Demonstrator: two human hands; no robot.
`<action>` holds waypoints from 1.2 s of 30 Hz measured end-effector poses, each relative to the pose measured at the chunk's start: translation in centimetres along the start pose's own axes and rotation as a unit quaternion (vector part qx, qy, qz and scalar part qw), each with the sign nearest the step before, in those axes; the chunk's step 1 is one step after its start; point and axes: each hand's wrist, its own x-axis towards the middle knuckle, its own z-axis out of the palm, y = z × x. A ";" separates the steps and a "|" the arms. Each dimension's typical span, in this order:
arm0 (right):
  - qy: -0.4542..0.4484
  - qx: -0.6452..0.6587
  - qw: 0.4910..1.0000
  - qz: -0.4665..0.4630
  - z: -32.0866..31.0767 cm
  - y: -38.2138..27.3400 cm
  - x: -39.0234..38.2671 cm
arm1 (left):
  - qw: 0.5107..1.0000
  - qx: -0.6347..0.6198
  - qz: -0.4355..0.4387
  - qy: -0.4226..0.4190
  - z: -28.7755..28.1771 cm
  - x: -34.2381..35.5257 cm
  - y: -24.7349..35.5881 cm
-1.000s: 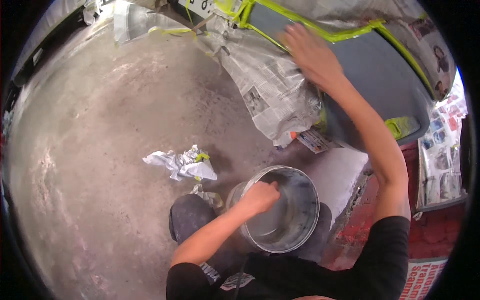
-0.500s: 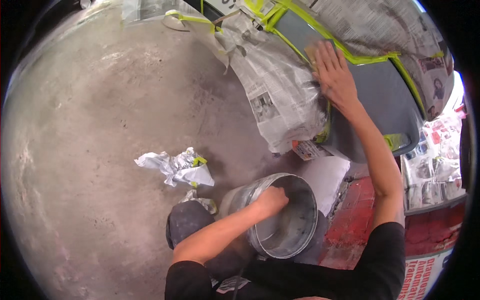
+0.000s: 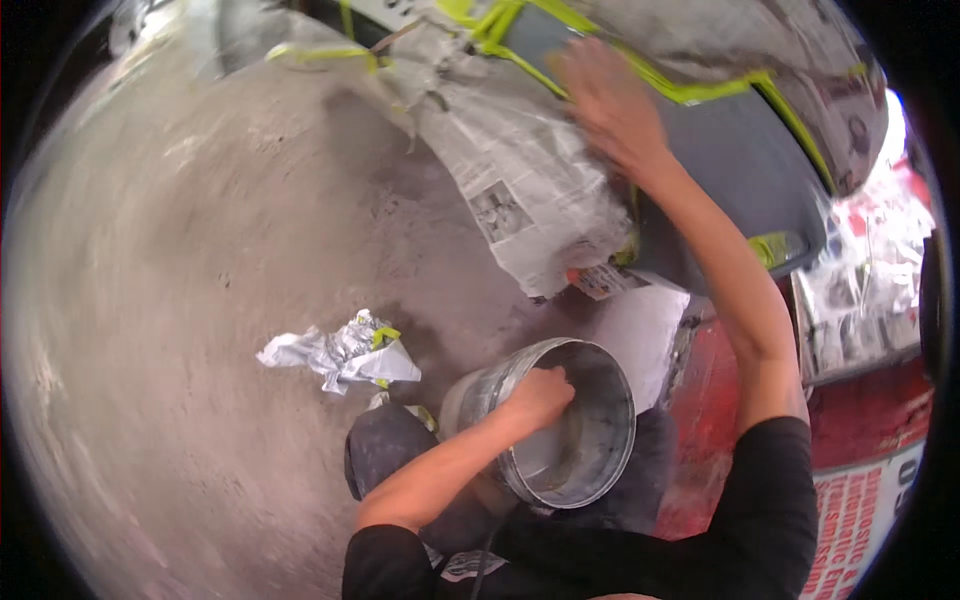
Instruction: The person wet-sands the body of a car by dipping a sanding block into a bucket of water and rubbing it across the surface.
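My right hand [image 3: 612, 108] lies stretched out over a grey car body panel [image 3: 735, 160], at its narrow upper-left part. Motion blurs its fingers; a thin tan sheet, its kind unclear, shows at the fingertips, mostly covered. Yellow-green masking tape [image 3: 715, 90] and newspaper [image 3: 530, 165] border the panel. Lower down, my left hand [image 3: 541, 397] is closed in a fist just inside the mouth of a grey bucket [image 3: 628, 440]; what it holds, if anything, is hidden. The bucket is tilted between my knees, with greyish liquid visible inside.
Crumpled masking paper [image 3: 345, 352] with tape bits lies on the dusty concrete floor [image 3: 200, 250] to the left. A white sheet [image 3: 640, 335] sits below the panel, beside red-painted ground [image 3: 695, 410]. Farther right stand more newspaper [image 3: 860, 320] and a printed sign [image 3: 865, 525].
My right hand has slid leftward along the panel and is now blurred. The whole view has shifted slightly. My left hand stays closed at the bucket's mouth.
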 end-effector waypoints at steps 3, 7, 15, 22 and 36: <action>-0.009 0.004 1.000 0.002 -0.9 0.9 -2.9 | 1.000 0.014 -0.010 -0.025 -1.2 -0.6 -0.2; -0.032 0.010 0.978 0.205 -3.2 4.5 -18.1 | 0.999 -0.010 -0.002 -0.034 -2.1 -0.6 0.3; 0.084 0.142 0.962 0.217 -2.4 3.3 -13.9 | 0.999 -0.037 0.011 0.004 -3.0 -0.2 1.7; 0.053 -0.023 0.891 0.450 1.0 6.0 -24.7 | 0.998 -0.011 -0.055 0.010 -3.9 -0.6 3.0; 0.177 0.068 0.902 0.388 -0.3 8.5 -21.0 | 0.994 0.058 -0.092 -0.018 -3.2 0.0 3.6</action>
